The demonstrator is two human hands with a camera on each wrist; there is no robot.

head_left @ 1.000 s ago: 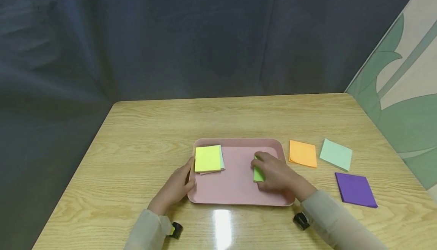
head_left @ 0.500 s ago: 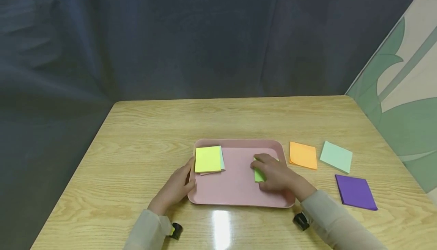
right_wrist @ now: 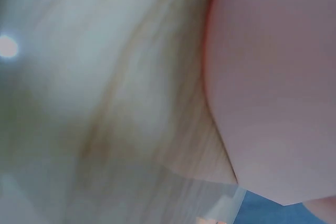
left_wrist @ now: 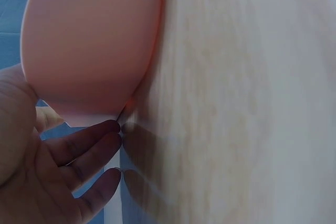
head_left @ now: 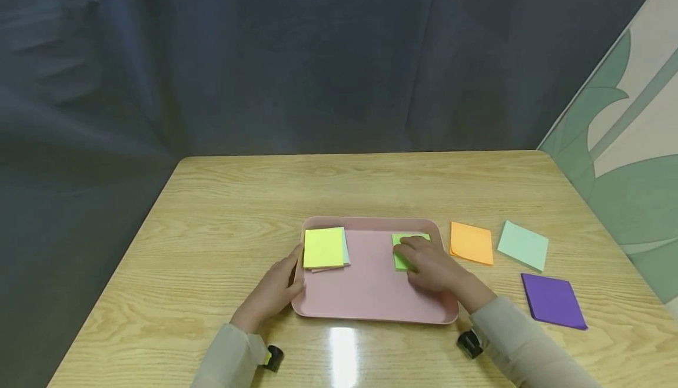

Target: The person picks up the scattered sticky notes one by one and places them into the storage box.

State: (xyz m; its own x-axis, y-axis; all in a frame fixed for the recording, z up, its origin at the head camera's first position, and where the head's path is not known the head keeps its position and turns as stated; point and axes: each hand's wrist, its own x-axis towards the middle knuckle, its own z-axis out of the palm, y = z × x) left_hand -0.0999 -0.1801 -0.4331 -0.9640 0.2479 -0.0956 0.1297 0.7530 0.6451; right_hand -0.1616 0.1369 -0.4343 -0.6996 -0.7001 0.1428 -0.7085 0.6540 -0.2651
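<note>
My left hand [head_left: 271, 288] holds the left rim of a pink rectangular tray [head_left: 365, 302]. In the left wrist view its thumb is at the rim, and several fingers lie along the outer wall, their tips near the tabletop. My right hand [head_left: 431, 264] reaches over the tray's right side, fingers resting on a lime green sticky note pad [head_left: 401, 261]; the pad's far edge shows beyond the fingertips. At the tray's left end sits a yellow sticky note pad [head_left: 323, 248], stacked askew over a mint one [head_left: 346, 248] and a pinkish one. The right wrist view hides the right fingers.
Right of the tray, an orange sticky note pad [head_left: 471, 243], a light mint pad [head_left: 523, 246] and a purple pad [head_left: 554, 301] lie on the wooden table [head_left: 222, 211]. A dark curtain [head_left: 318, 58] hangs behind the table.
The right hand has slid the green pad farther back in the tray, and its fingers have shifted from the pad's edges onto its top. The left hand stays at the tray's rim.
</note>
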